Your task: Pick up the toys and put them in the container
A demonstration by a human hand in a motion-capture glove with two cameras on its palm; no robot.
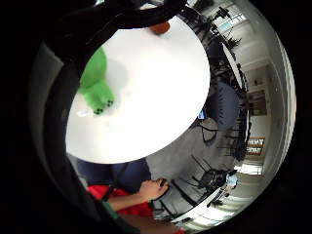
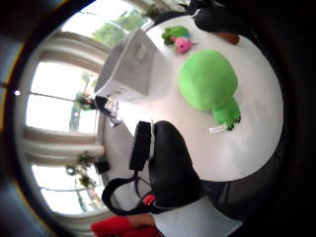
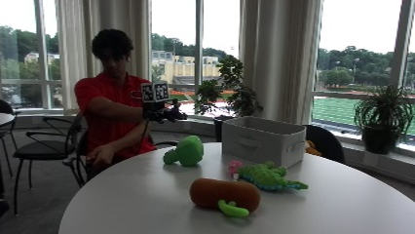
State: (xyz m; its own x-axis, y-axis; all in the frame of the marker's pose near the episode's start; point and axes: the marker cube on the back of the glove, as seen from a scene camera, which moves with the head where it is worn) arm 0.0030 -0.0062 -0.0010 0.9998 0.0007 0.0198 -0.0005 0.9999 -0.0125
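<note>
Hands (image 3: 167, 113) above green plush toy (image 3: 185, 151)

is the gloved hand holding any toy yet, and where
Nothing held. The gloved right hand hovers in the air above the green plush toy, which lies untouched on the table.

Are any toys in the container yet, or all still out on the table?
Three lie out on the table: green plush, brown toy, crocodile toy. The container's inside is hidden.
</note>
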